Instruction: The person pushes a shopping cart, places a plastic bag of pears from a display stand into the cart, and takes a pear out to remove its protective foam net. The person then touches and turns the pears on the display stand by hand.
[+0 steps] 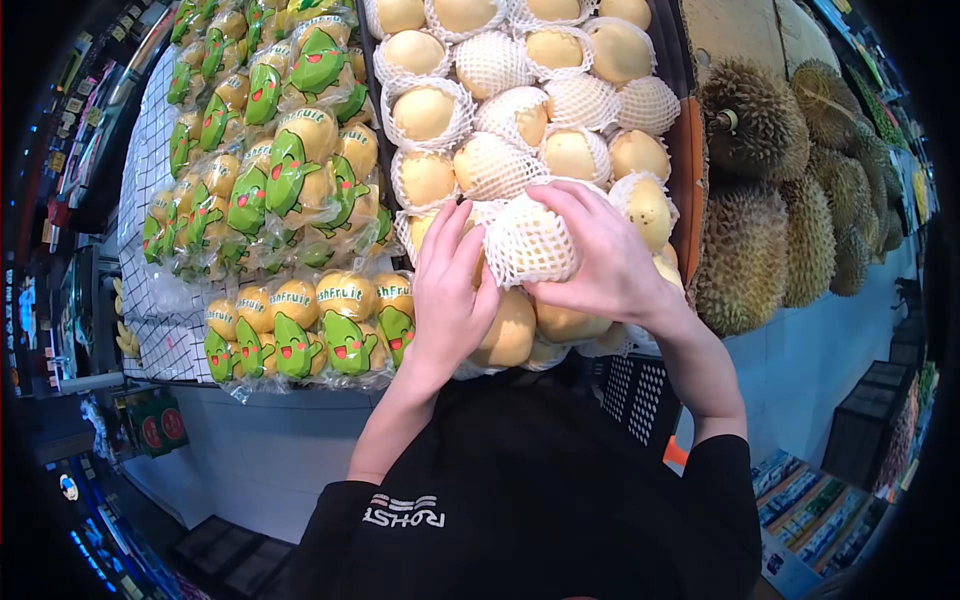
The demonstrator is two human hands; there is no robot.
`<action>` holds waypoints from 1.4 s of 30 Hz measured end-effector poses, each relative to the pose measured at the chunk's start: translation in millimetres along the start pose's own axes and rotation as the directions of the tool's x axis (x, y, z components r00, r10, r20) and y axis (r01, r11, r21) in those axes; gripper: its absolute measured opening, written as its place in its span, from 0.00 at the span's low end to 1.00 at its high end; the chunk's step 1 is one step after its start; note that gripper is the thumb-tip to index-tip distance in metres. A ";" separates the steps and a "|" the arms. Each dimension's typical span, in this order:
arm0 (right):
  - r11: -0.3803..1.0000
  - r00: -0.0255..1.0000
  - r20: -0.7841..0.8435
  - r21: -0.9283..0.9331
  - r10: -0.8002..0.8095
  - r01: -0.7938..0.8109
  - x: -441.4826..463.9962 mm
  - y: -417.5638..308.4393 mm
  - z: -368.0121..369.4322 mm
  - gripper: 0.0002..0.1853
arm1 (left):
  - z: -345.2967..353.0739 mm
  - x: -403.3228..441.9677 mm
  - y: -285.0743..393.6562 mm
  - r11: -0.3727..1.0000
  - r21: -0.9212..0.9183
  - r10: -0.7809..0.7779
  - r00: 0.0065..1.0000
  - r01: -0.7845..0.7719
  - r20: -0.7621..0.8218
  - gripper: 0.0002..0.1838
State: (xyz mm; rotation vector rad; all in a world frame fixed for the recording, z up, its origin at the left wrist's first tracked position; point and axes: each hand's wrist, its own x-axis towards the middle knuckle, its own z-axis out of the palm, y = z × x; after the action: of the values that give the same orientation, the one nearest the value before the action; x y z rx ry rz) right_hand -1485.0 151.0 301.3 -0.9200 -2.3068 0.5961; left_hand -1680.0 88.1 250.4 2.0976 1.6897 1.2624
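My right hand (pixel 600 245) is wrapped round a pale yellow melon (pixel 530 243) in a white foam net, fingers over the top and thumb below. Just left of it, my left hand (pixel 452 285) has its fingers stretched out over neighbouring melons. Its thumb lies along the left side of the netted melon; whether it presses on it is unclear. Under both hands are more yellow melons (pixel 505 330), partly hidden. Rows of similar melons in foam nets (pixel 493 65) fill the dark-edged bin beyond.
On the left lie bagged yellow fruits (pixel 295 300) with green cartoon labels, on a white grid-patterned cover (pixel 150 320). Spiky durians (pixel 755 120) are piled on the right, past the bin's brown side edge (pixel 690 190). A black perforated crate (pixel 640 395) stands low by my body.
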 end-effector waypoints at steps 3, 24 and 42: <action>1.000 1.000 0.020 0.024 0.003 -0.003 -3.8 0.9 5.5 0.41 | 4.4 -0.4 -5.8 1.000 0.004 -0.002 0.998 0.001 0.070 0.20; 0.944 0.955 0.196 -0.200 -0.224 0.262 103.1 14.8 60.3 0.42 | 20.4 -7.3 -26.7 0.752 -0.515 -0.454 0.890 0.411 0.048 0.52; 0.954 0.963 0.137 -0.162 -0.233 0.253 102.5 28.1 66.2 0.51 | 16.5 19.3 -16.3 0.234 -0.903 -0.621 0.770 0.360 0.146 0.40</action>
State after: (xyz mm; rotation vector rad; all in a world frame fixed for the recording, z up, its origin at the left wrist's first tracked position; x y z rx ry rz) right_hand -1576.1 231.7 271.9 -0.6775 -2.5616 0.3509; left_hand -1680.4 116.5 239.9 0.6527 1.0781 1.6646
